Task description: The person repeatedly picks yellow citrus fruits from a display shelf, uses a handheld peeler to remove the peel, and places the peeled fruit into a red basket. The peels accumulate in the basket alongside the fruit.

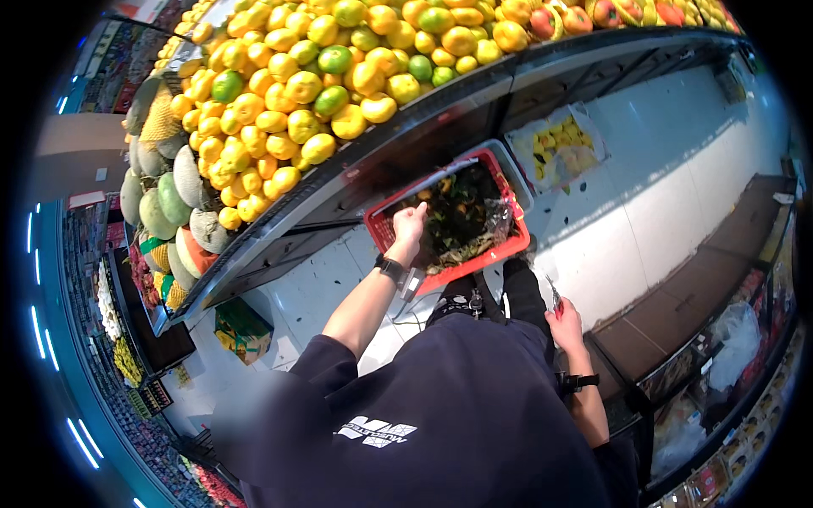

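My left hand (409,225), its fingers curled, hangs over the left part of a red plastic crate (465,275). Whether it holds anything cannot be made out. Dark green leaves (463,209) and a few orange citrus fruits fill the crate's inside, along with a crumpled clear plastic bag (499,217). In my right hand (565,324), low beside my right leg, are small hand snips (557,301) with red handles, their blades pointing away from me. Both wrists wear dark bands.
A sloped display of mandarins (279,101) rises ahead, with melons (174,197) at its left end. Beyond the crate, yellow fruit (562,143) lies in a white-lined container. A green bag (243,330) sits on the tiled floor (305,279). Brown shelving (673,292) runs along the right.
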A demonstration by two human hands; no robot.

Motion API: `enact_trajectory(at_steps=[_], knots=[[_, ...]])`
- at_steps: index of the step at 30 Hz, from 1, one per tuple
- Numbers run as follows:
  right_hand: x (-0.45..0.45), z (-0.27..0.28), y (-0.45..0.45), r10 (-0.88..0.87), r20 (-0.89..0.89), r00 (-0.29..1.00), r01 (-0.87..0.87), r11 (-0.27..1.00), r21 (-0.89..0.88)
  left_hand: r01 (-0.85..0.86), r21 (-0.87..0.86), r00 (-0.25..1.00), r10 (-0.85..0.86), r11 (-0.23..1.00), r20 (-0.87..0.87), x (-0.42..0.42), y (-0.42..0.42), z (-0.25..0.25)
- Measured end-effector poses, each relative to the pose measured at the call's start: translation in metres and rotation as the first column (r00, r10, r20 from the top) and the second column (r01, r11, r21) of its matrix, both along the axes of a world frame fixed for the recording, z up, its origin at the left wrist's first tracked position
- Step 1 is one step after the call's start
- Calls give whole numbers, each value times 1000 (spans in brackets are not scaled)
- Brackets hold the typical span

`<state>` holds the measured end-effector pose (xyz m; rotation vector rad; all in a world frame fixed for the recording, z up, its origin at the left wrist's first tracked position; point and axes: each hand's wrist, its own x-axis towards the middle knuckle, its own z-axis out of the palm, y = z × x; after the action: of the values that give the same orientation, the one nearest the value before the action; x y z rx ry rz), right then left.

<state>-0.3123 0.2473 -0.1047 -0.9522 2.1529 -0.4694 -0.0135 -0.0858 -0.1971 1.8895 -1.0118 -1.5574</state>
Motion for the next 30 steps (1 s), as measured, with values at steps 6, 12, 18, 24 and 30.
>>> enact_trajectory(at_steps=[6,12,18,24,30], knots=[[-16,3,37,-75,98,992,49,969,243,138,330,944,-224,934,241,-28,38,-113],[-58,-31,93,-216,136,967,149,911,385,123,-44,858,-84,991,507,-66,-17,-267],[-91,-50,145,-392,83,916,273,763,587,-301,189,873,190,935,449,-121,-79,-298],[-105,-49,130,-420,108,901,284,760,584,-164,146,834,59,976,548,-123,-68,-313],[-108,-37,87,-409,189,893,268,819,508,-332,19,904,313,943,290,-113,-39,-288]])
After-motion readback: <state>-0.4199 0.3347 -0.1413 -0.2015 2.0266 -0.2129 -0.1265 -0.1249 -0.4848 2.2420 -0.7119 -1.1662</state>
